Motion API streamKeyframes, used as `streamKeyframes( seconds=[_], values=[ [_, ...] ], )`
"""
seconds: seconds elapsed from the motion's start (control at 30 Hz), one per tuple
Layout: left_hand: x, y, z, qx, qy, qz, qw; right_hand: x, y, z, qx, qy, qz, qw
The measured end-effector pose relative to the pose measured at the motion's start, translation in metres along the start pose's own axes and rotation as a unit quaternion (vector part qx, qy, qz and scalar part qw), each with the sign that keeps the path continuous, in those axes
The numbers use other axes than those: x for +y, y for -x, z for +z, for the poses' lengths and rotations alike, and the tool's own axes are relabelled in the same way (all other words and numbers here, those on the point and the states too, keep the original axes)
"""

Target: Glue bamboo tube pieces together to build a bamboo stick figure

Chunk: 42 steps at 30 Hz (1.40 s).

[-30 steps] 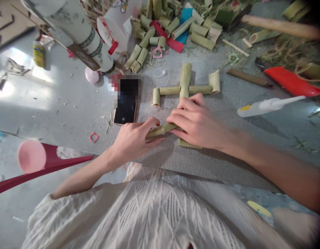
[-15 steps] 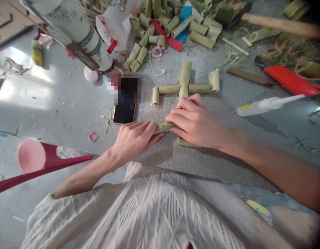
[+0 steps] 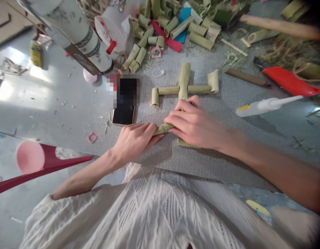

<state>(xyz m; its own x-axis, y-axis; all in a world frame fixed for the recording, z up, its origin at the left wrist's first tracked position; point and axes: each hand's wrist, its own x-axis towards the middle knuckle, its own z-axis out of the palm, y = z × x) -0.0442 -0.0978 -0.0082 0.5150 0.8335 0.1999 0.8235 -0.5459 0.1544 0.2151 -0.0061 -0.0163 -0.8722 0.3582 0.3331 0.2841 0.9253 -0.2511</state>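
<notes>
On the grey table lies a figure built of bamboo pieces [image 3: 184, 74], an upright tube with a crossbar and short tubes at both bar ends. My right hand [image 3: 192, 122] is closed over its lower part and hides most of it. A slim bamboo piece [image 3: 163, 129] slants out to the left from under my right fingers. My left hand [image 3: 136, 139] wraps round the outer end of that slim piece, thumb below. Below my right hand another bamboo tube [image 3: 188, 143] shows in part. Whether the slim piece is joined to the figure is hidden by my right hand.
A glue bottle [image 3: 258, 106] lies to the right, near a red comb-edged tool [image 3: 289, 81]. A phone [image 3: 123, 114] is left of the figure. Cut bamboo tubes [image 3: 201, 39] are heaped at the back. A white cylinder [image 3: 90, 45] stands back left.
Both hands keep their hold on the bamboo with hardly any movement. The whole view has shifted very slightly.
</notes>
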Motion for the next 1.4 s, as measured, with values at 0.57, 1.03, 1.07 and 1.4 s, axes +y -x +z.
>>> streamKeyframes(
  seconds=[0.57,1.03,1.07,1.4],
  values=[
    [0.005,-0.001,0.007,-0.011,0.03,-0.044,0.999,0.002,-0.002,-0.002,-0.025,0.008,0.014,1.0],
    [0.011,0.003,-0.003,0.013,0.064,-0.098,0.993,0.001,0.0,-0.004,-0.006,0.004,0.019,1.0],
    [0.011,0.003,-0.002,0.015,0.068,-0.1,0.992,0.001,0.0,-0.004,-0.008,0.005,0.019,1.0],
    [0.012,-0.005,0.01,0.04,0.086,-0.091,0.991,0.0,0.0,0.001,0.005,0.021,0.023,1.0]
  ],
)
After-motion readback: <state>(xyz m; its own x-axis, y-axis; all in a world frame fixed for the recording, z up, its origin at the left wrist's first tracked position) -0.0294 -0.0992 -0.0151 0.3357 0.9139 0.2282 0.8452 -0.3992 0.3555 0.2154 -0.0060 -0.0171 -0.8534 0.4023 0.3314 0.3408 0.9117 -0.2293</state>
